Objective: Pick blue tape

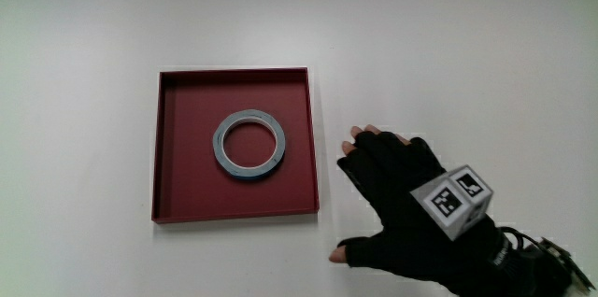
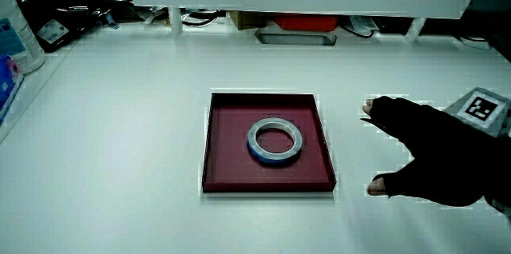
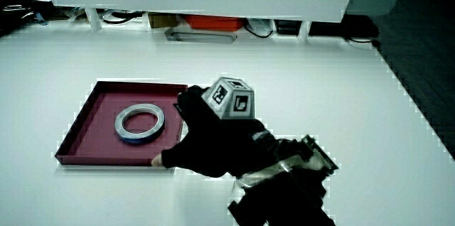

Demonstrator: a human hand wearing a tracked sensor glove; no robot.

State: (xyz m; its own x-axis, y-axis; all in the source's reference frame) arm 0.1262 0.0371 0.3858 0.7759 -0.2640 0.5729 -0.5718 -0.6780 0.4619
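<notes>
The blue tape lay flat mid-tray in the red tray, with the hand at its four o'clock over the desk, fingers spread and empty, best crossing the rim to pinch the ring's wall.

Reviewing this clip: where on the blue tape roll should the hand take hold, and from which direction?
Probably from above, pinching across the ring wall with one finger in the open centre. The blue tape lies flat in the red tray, clear of its raised walls, so a sideways approach would meet the rim. The hand rests open on the table beside the tray.
</notes>
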